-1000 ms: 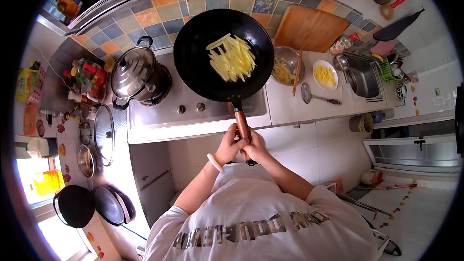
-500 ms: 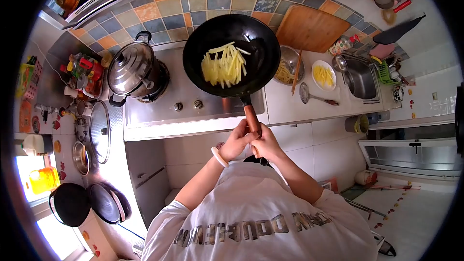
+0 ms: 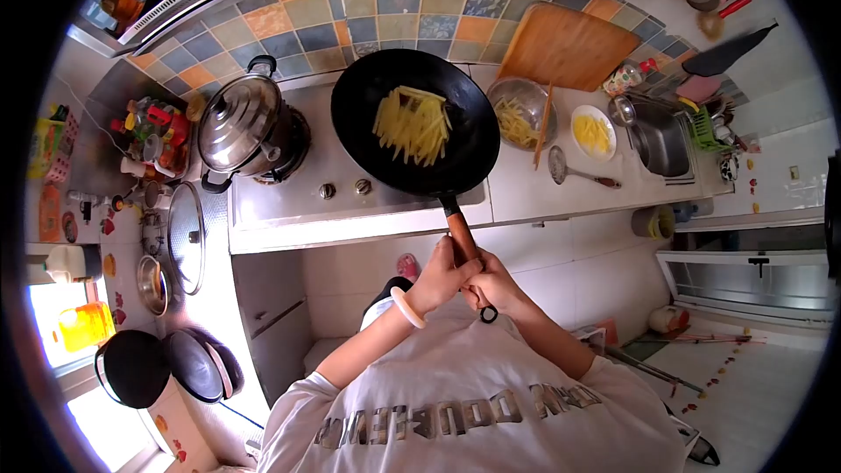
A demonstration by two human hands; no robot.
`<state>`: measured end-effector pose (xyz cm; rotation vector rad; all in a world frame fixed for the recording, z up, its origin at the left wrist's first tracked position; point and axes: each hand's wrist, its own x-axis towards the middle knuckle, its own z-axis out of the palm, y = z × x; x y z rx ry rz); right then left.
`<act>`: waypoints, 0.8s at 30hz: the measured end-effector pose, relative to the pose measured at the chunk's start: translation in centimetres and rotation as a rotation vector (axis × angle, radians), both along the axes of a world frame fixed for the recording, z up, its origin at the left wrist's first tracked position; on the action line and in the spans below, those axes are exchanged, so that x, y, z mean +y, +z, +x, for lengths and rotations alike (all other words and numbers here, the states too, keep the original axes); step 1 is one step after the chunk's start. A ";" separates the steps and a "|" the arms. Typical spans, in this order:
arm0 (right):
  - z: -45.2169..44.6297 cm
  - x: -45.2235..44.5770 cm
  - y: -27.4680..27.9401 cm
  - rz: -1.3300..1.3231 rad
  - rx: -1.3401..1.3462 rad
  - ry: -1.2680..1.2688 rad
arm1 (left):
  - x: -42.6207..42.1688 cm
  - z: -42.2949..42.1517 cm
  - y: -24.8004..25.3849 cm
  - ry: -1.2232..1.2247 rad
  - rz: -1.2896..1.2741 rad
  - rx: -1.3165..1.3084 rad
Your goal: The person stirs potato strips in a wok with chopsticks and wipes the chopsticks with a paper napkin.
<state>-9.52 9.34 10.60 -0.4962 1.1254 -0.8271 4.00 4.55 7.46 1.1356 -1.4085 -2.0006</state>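
Both hands grip the wooden handle of a black wok over the stove. My left hand, with a pale bangle at the wrist, is closed round the handle. Lower on the same handle, my right hand is wrapped too, and the handle's ring end pokes out below. In the wok lies a heap of pale yellow potato strips, left of the pan's middle.
Left of the wok a lidded steel pot sits on a burner. To the right stand a steel bowl with strips and chopsticks, a slotted spoon, a white plate, a cutting board and a sink.
The wok has come down toward my body, and both hands have lowered with it. The potato strips in it have shifted into a more compact heap.
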 end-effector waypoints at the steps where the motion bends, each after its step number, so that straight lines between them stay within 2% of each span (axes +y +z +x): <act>1: 0.2 0.1 -0.4 -0.019 0.001 0.002 | 0.1 0.2 -0.2 0.001 -0.024 -0.004; 5: 1.2 0.2 -1.5 -0.066 0.031 -0.052 | 0.3 1.1 -1.5 0.005 -0.160 0.007; 8: 2.1 -0.1 -3.7 -0.182 0.074 -0.104 | -0.2 1.8 -3.7 0.011 -0.181 0.184; 11: 2.6 -1.6 -6.5 -0.280 0.169 -0.050 | -1.9 2.5 -5.2 0.000 -0.061 0.242; 15: 1.9 -1.8 -4.2 -0.165 0.228 -0.081 | -2.0 1.5 -4.6 -0.052 0.000 0.344; 16: 1.5 -1.5 -3.6 -0.252 0.259 -0.041 | -1.2 1.4 -2.8 -0.036 0.063 0.381; 17: 1.1 -1.1 -2.5 -0.147 0.237 -0.025 | -0.9 1.1 -2.7 -0.043 0.100 0.414; 19: 1.5 -2.2 -1.2 -0.107 0.265 -0.040 | -1.8 1.1 -2.7 -0.053 0.084 0.419; 24: 1.7 -2.9 -2.0 -0.097 0.282 -0.055 | -3.2 1.5 -1.4 -0.093 0.150 0.267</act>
